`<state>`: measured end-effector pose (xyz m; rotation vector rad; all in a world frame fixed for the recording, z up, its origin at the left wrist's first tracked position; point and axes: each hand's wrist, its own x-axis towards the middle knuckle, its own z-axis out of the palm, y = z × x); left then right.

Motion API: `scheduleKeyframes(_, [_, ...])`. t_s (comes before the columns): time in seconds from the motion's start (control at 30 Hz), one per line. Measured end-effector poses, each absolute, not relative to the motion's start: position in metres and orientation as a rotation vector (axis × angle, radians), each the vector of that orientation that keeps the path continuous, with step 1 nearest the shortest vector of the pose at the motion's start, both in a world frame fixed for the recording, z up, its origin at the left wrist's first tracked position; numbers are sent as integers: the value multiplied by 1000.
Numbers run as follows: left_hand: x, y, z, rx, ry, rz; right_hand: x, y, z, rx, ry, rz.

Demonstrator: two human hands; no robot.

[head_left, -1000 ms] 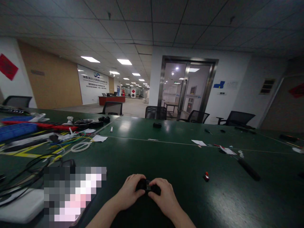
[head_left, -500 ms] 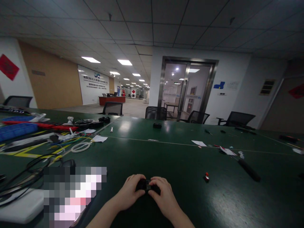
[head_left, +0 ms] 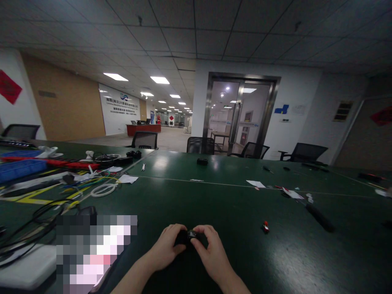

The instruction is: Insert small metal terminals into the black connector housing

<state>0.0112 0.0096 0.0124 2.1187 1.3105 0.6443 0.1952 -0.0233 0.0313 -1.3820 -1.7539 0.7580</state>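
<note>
Low in the head view, a small black object (head_left: 191, 235) with a shiny greyish middle sits between my two hands, just above or on the green table. Its kind is too small to make out. My left hand (head_left: 165, 246) is closed around its left end, thumb below and fingers on top. From the other side, the thumb and fingertips of my right hand (head_left: 212, 250) pinch it near the middle. My fingers cover much of the object.
To the right lies a small red and white piece (head_left: 265, 227), with a black-handled tool (head_left: 320, 217) beyond it. Cables (head_left: 39, 216), a white box (head_left: 27, 265) and a pixelated area (head_left: 98, 253) fill the left. Farther back are a black block (head_left: 202, 161) and blue trays (head_left: 23, 169).
My right fingertips have shifted slightly inward and up on the black object, and its greyish middle now looks turned. My left hand has barely moved. The view has swung very slightly.
</note>
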Motion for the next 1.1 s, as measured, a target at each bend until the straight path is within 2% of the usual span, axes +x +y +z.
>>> scheduleKeyframes(0.23, [12,10,13,2120,1331,631,198,-24,33,-1299,-1690,696])
scheduleKeyframes(0.67, [11,10,13,2104,1323,623,204,-26,31,-1267,-1514,788])
scheduleKeyframes(1.1, [12,10,12,2095,1322,625,209,-18,19,-1159,-1266,663])
